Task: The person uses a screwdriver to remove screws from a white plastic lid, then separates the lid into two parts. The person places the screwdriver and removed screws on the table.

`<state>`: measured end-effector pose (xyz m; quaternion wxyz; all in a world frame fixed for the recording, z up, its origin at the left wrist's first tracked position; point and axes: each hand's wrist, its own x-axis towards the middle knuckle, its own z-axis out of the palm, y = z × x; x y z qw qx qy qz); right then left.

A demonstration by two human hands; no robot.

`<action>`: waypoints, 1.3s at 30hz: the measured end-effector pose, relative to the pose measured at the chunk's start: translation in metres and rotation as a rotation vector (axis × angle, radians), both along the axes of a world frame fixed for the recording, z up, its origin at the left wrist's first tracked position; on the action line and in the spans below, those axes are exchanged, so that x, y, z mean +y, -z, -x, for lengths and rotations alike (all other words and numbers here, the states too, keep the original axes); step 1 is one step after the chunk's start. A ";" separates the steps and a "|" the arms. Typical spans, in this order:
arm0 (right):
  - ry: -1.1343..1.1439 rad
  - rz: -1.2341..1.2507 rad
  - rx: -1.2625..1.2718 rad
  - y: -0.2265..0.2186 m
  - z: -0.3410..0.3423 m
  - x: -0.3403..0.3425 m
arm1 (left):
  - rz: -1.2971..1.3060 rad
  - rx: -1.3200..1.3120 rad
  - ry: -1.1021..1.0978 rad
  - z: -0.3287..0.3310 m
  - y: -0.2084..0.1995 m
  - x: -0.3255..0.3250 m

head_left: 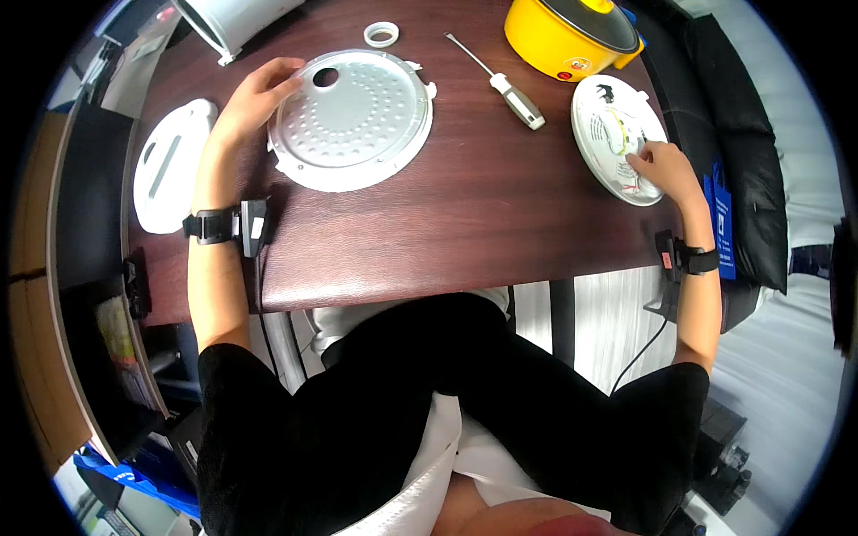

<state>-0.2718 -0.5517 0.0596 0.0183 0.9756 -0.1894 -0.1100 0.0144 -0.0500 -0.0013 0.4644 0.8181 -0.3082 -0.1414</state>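
Observation:
My left hand (pixel 261 96) rests at the upper left rim of a round grey-white disc (pixel 357 121), fingers stretched out and apart. Raised dimples cover the disc, small tabs stick out from its edge, and a dark round hole (pixel 325 78) sits near my fingertips. On the right, my right hand (pixel 666 171) is closed, its fingertips pinched over a white round cover (pixel 592 147) with thin wires (pixel 623 134) lying in it. What the pinch holds is hidden. Between the two round parts lies a screwdriver (pixel 518 103) with a grey and white handle.
A white oval part with a long slot (pixel 172 170) lies beside my left forearm. At the far side are a white cylindrical housing (pixel 237 22), a white ring (pixel 381 35) and a yellow pot with a lid (pixel 559 40). A black padded seat (pixel 742 134) stands right of the table.

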 end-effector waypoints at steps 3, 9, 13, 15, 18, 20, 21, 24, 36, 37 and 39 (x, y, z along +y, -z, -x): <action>-0.042 -0.072 -0.020 0.011 -0.004 -0.009 | -0.014 -0.035 0.003 -0.006 0.003 0.003; -0.055 -0.034 -0.053 0.018 -0.004 -0.014 | -0.034 -0.032 -0.017 -0.001 0.001 0.002; -0.036 -0.154 -0.089 0.022 -0.003 -0.022 | -0.038 -0.022 -0.020 -0.001 0.001 0.002; -0.040 -0.196 -0.105 0.023 -0.001 -0.024 | -0.033 -0.057 -0.005 -0.002 0.003 0.003; -0.037 -0.290 -0.115 0.022 0.002 -0.029 | -0.012 -0.063 0.013 -0.005 0.006 0.003; -0.025 -0.357 -0.137 0.016 0.004 -0.031 | 0.004 -0.046 0.017 -0.007 0.008 0.003; -0.016 -0.392 -0.149 0.011 0.006 -0.030 | 0.009 -0.035 0.018 -0.008 0.009 0.002; -0.037 -0.449 -0.233 -0.011 0.000 -0.008 | 0.003 -0.045 0.012 -0.009 0.010 0.004; -0.232 -0.447 -0.219 0.019 -0.112 0.071 | -0.016 -0.026 0.000 -0.010 0.010 0.005; -0.220 -0.455 -0.236 0.021 -0.117 0.068 | -0.026 -0.016 -0.004 -0.010 0.009 0.006; -0.198 -0.472 -0.264 0.024 -0.122 0.064 | -0.001 -0.035 0.006 -0.012 0.013 0.005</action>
